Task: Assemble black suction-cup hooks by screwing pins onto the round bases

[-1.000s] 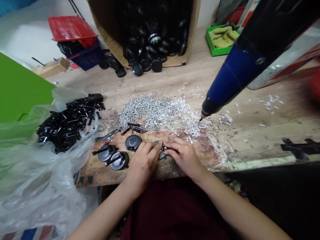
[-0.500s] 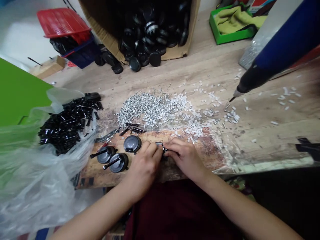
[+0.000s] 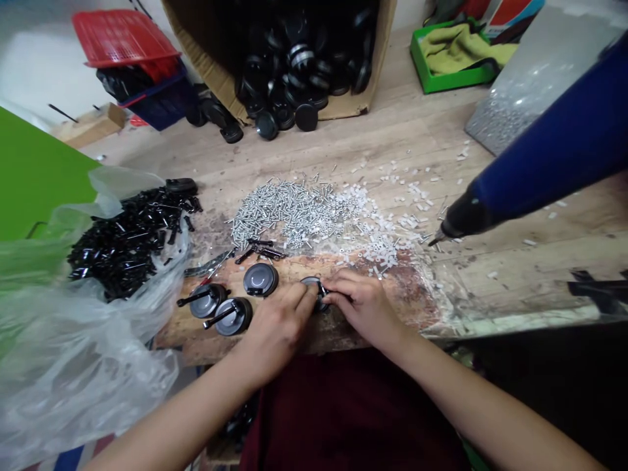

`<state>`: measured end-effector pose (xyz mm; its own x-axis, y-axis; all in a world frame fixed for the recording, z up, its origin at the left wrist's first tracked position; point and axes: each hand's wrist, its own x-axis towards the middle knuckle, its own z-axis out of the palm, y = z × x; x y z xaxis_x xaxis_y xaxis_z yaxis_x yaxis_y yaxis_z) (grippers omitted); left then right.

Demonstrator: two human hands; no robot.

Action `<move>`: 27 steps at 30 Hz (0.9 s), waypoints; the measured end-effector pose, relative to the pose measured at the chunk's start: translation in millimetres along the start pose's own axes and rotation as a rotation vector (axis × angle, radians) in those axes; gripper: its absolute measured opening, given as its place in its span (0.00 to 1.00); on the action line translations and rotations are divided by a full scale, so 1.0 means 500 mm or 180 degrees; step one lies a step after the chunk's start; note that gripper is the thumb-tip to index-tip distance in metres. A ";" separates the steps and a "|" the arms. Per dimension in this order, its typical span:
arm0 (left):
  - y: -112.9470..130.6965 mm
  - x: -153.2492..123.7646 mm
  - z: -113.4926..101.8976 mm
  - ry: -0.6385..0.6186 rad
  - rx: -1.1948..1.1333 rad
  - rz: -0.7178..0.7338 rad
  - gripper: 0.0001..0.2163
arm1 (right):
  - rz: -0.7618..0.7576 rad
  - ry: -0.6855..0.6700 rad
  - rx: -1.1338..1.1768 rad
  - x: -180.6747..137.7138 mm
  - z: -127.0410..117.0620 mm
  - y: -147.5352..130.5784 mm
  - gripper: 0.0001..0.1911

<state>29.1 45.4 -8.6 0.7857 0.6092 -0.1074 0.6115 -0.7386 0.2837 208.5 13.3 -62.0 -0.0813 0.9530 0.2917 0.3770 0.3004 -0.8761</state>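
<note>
My left hand (image 3: pixel 277 324) and my right hand (image 3: pixel 364 304) meet at the near edge of the wooden bench (image 3: pixel 490 261). Both pinch a small round black disc part (image 3: pixel 314 288) that lies between their fingertips; most of it is hidden under the fingers. To the left lie a plain black disc (image 3: pixel 260 279) and two discs with black stems fitted (image 3: pixel 209 300) (image 3: pixel 232 316). Just beyond the hands lies a heap of small silver screws (image 3: pixel 289 212) and scattered white plastic spacers (image 3: pixel 383 245).
A blue and black power screwdriver (image 3: pixel 534 170) hangs in from the right, tip above the bench. A clear bag of black stems (image 3: pixel 127 235) sits left. A cardboard box of black discs (image 3: pixel 299 65), red basket (image 3: pixel 125 39) and green tray (image 3: pixel 454 52) stand behind.
The hanging screwdriver has swung right and back again, tip now nearer the spacers. My hands stay pinched on the same disc, barely shifting.
</note>
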 end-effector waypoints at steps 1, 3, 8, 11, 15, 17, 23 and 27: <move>0.000 0.001 0.000 -0.0009 0.0051 0.0043 0.16 | -0.0008 -0.0006 -0.0021 0.000 0.001 0.001 0.08; -0.003 0.002 0.003 -0.0022 0.0037 0.0090 0.17 | -0.0012 -0.0032 -0.0102 0.002 0.002 0.001 0.09; -0.018 -0.006 0.023 0.0550 -0.0337 -0.0184 0.15 | -0.0110 -0.0114 -0.0383 0.008 -0.016 -0.021 0.11; -0.007 -0.011 0.027 0.1304 -0.1038 -0.0576 0.11 | -0.0204 0.0257 -0.0598 0.003 -0.039 -0.054 0.16; 0.025 -0.022 0.013 0.1627 -0.2425 -0.1376 0.08 | -0.0040 0.0182 -0.0449 -0.012 -0.047 -0.090 0.33; 0.039 -0.029 0.005 0.1590 -0.2932 -0.1599 0.09 | 0.0102 -0.0090 -0.0332 -0.016 -0.038 -0.098 0.39; 0.052 -0.045 -0.001 0.1658 -0.3080 -0.1554 0.07 | 0.0199 -0.0340 -0.0011 -0.011 -0.021 -0.110 0.28; 0.053 -0.047 -0.001 0.1744 -0.2874 -0.1400 0.07 | 0.0120 -0.0267 0.0017 -0.013 -0.019 -0.122 0.26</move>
<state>26.9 11.8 2.1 0.2386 0.9711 0.0002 0.3591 -0.0884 0.9291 195.0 -11.5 -7.0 -0.1443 0.9635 0.2255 0.3763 0.2643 -0.8880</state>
